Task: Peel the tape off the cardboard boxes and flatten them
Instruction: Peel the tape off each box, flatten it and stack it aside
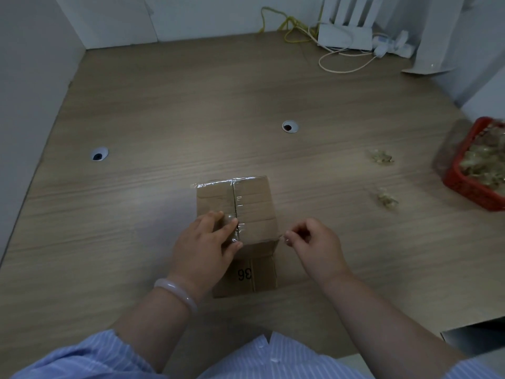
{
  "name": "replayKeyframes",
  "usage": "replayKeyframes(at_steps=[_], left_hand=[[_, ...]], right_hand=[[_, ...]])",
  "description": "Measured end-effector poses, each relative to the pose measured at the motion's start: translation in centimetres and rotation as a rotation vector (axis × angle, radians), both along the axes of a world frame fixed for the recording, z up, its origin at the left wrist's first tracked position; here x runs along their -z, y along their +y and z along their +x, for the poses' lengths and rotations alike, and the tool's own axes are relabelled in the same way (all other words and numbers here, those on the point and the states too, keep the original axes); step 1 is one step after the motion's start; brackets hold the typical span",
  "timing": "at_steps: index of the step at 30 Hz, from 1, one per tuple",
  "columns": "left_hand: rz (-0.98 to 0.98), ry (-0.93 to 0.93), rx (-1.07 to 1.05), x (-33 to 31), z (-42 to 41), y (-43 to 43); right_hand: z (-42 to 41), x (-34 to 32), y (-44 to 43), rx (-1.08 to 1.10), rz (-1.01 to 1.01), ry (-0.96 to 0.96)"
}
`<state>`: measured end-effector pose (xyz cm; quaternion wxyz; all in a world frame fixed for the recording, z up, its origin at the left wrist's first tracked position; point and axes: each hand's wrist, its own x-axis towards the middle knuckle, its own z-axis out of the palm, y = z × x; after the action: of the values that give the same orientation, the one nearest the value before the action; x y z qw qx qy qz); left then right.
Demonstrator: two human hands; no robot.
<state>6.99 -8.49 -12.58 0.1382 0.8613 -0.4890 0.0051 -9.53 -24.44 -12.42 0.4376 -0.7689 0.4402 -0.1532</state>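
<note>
The box (240, 214) stands unflattened mid-table, its tape (237, 212) mostly on (balled scraps fill the basket (461, 184)); left hand (205, 247) presses flat on top, right hand (314, 244) pinches a tape end.

1. Small brown cardboard box (246, 222), standing upright on the counter (164, 119), near the middle of its near edge, well apart from the left and right edges.
2. Top flaps closed, meeting along a centre seam running from near to far.
3. Clear tape (237, 214) lying along that seam, wrinkled and glossy, with a further strip crossing the far top edge and overhanging slightly at the far-left corner.
4. Near side face printed with "36", seen upside down.
5. Near-right top corner slightly lifted, with a thin clear strip of tape pulled away rightward from it.
</note>
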Motion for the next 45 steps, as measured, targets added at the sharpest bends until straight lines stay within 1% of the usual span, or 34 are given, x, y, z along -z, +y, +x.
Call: replayKeyframes(at_steps=[2, 4, 6, 10, 14, 17, 21, 22, 24, 25, 26, 28, 30, 32, 35, 38, 39, 41, 43, 45], left_hand=[[-0.008, -0.001, 0.001, 0.0, 0.0, 0.1], [-0.003, -0.016, 0.009, 0.0, 0.1, 0.1], [0.003, -0.016, 0.011, 0.0, 0.2, 0.1], [0.018, 0.009, 0.014, 0.2, 0.2, 0.2], [0.028, 0.014, 0.016, 0.1, 0.1, 0.4], [0.034, 0.024, 0.015, 0.0, 0.2, 0.4], [0.038, 0.032, 0.017, 0.1, 0.1, 0.4], [0.039, 0.035, 0.014, 0.2, 0.1, 0.4], [0.042, 0.037, 0.009, 0.2, 0.1, 0.4], [0.044, 0.039, 0.006, 0.3, 0.1, 0.3], [0.044, 0.048, 0.002, 0.3, 0.1, 0.3], [0.030, 0.061, -0.003, 0.6, 0.2, 0.3], [0.017, 0.064, -0.002, 0.7, 0.2, 0.4], [0.004, 0.064, 0.002, 0.8, 0.2, 0.5], [-0.011, 0.055, 0.019, 0.6, 0.4, 0.6], [-0.008, -0.008, 0.035, 0.2, 0.1, 0.9], [-0.003, -0.025, 0.028, 0.0, -0.1, 1.1], [0.012, -0.031, 0.008, -0.4, -0.5, 1.3], [0.031, -0.028, -0.008, -0.7, -1.0, 1.6], [-0.004, 0.015, -0.020, -1.0, -1.3, 1.9]], right_hand=[[-0.3, 0.1, -1.1, 0.141, 0.111, -0.072], [-0.4, -0.1, -2.6, 0.233, 0.125, -0.095], [-0.2, -0.5, -3.6, 0.263, 0.113, -0.121], [1.3, -0.7, -2.9, 0.167, 0.052, -0.083], [2.5, 0.1, -1.0, 0.009, -0.064, 0.080], [2.4, 0.3, 0.1, -0.008, -0.068, 0.063], [2.1, 0.3, 0.8, 0.044, 0.070, -0.010], [2.2, 0.2, 1.0, 0.078, 0.146, -0.045], [2.6, -0.1, 1.5, 0.124, 0.378, -0.144], [2.7, -0.2, 1.7, 0.102, 0.472, -0.170], [2.9, -0.3, 1.9, 0.059, 0.521, -0.167], [3.2, -0.3, 2.0, -0.016, 0.551, -0.139], [3.3, -0.4, 1.5, -0.011, 0.575, -0.123], [3.2, -0.6, 0.8, 0.026, 0.516, -0.095], [3.0, -1.0, 0.3, 0.016, 0.392, -0.048], [3.1, -1.4, -0.2, -0.013, 0.333, -0.004], [3.1, -1.6, -0.5, -0.060, 0.268, 0.049], [3.2, -1.5, -1.1, -0.146, 0.033, 0.162], [3.9, -2.0, -1.2, -0.211, -0.201, 0.176], [5.4, -2.8, -0.3, -0.318, -0.344, 0.167]])
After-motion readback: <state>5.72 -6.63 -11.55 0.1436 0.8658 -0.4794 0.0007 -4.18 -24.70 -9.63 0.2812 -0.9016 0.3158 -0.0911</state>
